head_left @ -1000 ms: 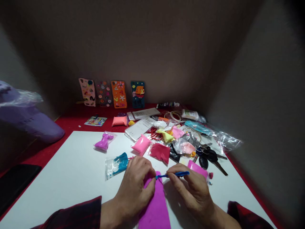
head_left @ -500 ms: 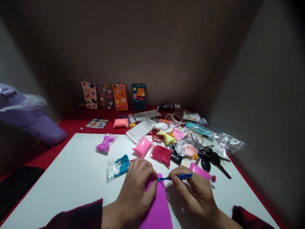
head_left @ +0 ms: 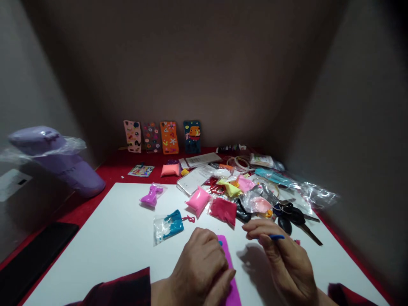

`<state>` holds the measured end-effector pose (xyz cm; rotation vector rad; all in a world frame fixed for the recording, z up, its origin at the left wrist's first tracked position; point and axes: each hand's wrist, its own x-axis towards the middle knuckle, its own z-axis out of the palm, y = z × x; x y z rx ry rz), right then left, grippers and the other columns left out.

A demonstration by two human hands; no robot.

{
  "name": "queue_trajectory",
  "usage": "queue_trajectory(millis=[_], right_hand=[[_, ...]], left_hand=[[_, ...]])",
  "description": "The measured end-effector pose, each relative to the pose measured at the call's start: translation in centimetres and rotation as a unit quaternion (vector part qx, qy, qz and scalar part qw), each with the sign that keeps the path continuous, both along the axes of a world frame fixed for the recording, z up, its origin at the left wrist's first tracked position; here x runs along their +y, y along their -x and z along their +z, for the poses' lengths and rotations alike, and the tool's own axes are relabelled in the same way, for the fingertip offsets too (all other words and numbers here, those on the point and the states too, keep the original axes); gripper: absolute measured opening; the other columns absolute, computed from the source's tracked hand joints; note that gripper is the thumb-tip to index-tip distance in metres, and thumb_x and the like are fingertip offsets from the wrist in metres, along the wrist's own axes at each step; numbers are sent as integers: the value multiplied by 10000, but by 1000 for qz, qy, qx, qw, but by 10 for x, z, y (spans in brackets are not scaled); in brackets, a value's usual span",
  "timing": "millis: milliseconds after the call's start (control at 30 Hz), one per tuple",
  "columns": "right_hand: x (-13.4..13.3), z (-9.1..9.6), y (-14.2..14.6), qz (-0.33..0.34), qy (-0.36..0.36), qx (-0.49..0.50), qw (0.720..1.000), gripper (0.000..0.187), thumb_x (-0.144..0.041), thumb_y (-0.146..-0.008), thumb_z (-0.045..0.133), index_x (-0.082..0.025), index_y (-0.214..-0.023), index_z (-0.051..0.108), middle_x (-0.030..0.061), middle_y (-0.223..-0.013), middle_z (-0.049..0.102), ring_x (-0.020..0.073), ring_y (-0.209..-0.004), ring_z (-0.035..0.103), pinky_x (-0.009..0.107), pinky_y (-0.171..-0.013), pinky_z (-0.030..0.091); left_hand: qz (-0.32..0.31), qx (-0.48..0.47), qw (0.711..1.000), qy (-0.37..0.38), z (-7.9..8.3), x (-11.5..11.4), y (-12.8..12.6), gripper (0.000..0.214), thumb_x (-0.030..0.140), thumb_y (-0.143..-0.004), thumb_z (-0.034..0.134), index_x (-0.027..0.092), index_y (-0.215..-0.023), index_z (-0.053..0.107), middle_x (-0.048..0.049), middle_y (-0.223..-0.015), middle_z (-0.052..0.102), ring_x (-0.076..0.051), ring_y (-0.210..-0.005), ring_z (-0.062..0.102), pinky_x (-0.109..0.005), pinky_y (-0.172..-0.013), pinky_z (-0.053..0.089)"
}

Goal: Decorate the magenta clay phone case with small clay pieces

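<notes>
My left hand (head_left: 204, 265) rests curled on a flat magenta clay slab (head_left: 230, 272) at the near edge of the white board (head_left: 111, 242). Its fingers press down on the slab, and a tiny blue bit shows at the fingertips. My right hand (head_left: 283, 263) hovers just right of the slab, pinching a thin blue tool (head_left: 273, 236) between thumb and fingers. The tool's tip is off the slab. Beyond the hands lie bags of clay: a teal one (head_left: 168, 225), a pink one (head_left: 198, 200) and a dark pink one (head_left: 223, 210).
A purple clay bag (head_left: 153, 195) lies further left. Several more bags, scissors and keys (head_left: 291, 216) crowd the right side. Decorated phone cases (head_left: 164, 137) lean on the back wall. A purple bottle in plastic (head_left: 60, 163) lies at left, beside a black slab (head_left: 35, 257).
The camera tilted up and left, so everything slid down and right. My right hand pulled the blue tool away from the slab's top edge; my left hand stayed on the slab.
</notes>
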<state>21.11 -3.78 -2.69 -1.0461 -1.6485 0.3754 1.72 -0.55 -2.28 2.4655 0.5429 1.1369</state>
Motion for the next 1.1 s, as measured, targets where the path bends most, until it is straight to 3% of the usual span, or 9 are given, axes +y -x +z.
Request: queue_trajectory(millis=[167, 300, 367, 500, 667, 900, 1100], right_hand=[[1, -1, -3, -12, 20, 6, 1000, 191, -104, -933, 404, -197, -967, 568, 39, -846, 582, 138, -718, 570, 234, -605, 454], [4, -4, -8, -27, -12, -15, 999, 184, -69, -896, 467, -189, -987, 572, 30, -805, 579, 144, -738, 580, 245, -655, 459], [4, -4, -10, -31, -34, -21, 999, 186, -51, -880, 486, -183, -977, 576, 34, -811, 577, 144, -741, 582, 249, -667, 464], [3, -1, -10, -30, -49, -23, 998, 203, -31, -871, 486, -180, -969, 583, 39, -802, 583, 147, -729, 588, 251, -644, 471], [0, 0, -9, -28, -55, -29, 998, 203, -42, -862, 511, -193, -972, 590, 38, -786, 595, 160, -702, 594, 276, -637, 479], [-2, 1, -7, -29, -50, -22, 998, 149, -95, -876, 514, -186, -950, 607, 42, -778, 595, 162, -671, 591, 277, -591, 477], [0, 1, -7, -18, -47, -19, 999, 123, -125, -887, 507, -180, -922, 612, 39, -748, 602, 161, -663, 578, 281, -594, 465]], left_hand=[[87, -3, 993, 75, 5, 4, 6, 143, 66, -814, 414, 188, -824, 489, -38, -733, 520, -182, -715, 462, -347, -651, 365], [269, -37, 961, 41, 15, 27, 28, 158, 74, -836, 446, 199, -865, 538, -42, -825, 572, -207, -816, 488, -374, -727, 372], [317, 26, 948, 8, 20, 40, 40, 95, 125, -838, 510, 200, -804, 557, -33, -807, 592, -221, -840, 479, -401, -773, 353], [298, 165, 940, 27, 25, 49, 53, 78, 162, -816, 558, 199, -756, 590, -26, -801, 595, -224, -843, 465, -396, -772, 353], [293, 235, 926, 20, 22, 42, 49, 85, 167, -794, 561, 192, -743, 625, -44, -814, 583, -238, -842, 452, -407, -762, 357], [308, 241, 920, 3, 17, 37, 45, 123, 137, -791, 530, 185, -715, 612, -53, -790, 589, -247, -832, 466, -389, -738, 350], [292, 204, 935, 3, 15, 38, 47, 151, 146, -797, 516, 184, -666, 581, -49, -758, 588, -235, -795, 456, -386, -738, 351]])
